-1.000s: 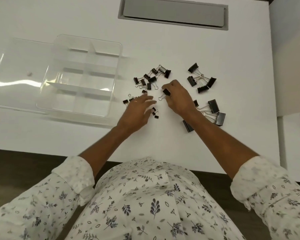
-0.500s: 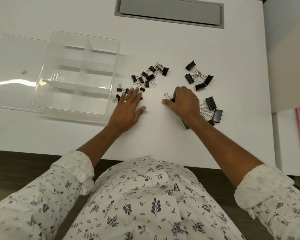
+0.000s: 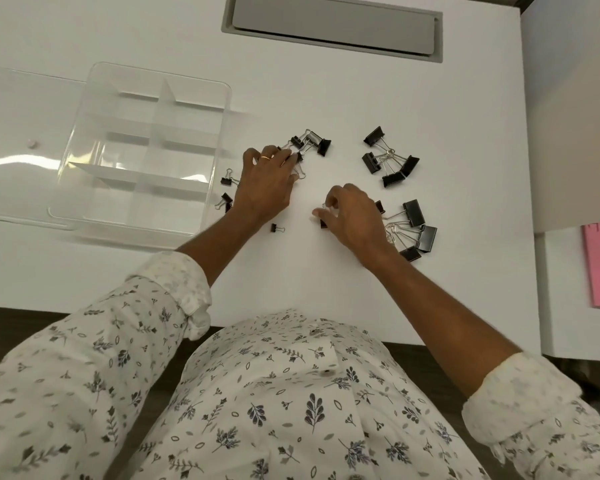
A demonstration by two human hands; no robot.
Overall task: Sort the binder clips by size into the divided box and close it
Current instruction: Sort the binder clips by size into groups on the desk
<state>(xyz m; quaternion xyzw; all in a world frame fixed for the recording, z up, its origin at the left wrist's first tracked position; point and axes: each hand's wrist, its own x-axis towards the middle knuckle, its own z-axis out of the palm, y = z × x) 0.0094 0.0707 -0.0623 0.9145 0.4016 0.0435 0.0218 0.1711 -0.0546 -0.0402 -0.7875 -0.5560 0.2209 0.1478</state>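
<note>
My left hand (image 3: 267,183) flat on small clips (image 3: 303,148), fingers spread, right hand (image 3: 352,218) pinching one clip (image 3: 323,224), box (image 3: 142,147) empty.

bright, even light | glare on clear lid (image 3: 21,161) | edges bowed

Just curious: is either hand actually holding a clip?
The right hand pinches a small binder clip, grip point hidden. The left hand lies flat, holding nothing visible.

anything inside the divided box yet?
No clips show in the divided box: only its white dividers. All clips lie on the table. The glare on the clear walls could hide something small.
</note>
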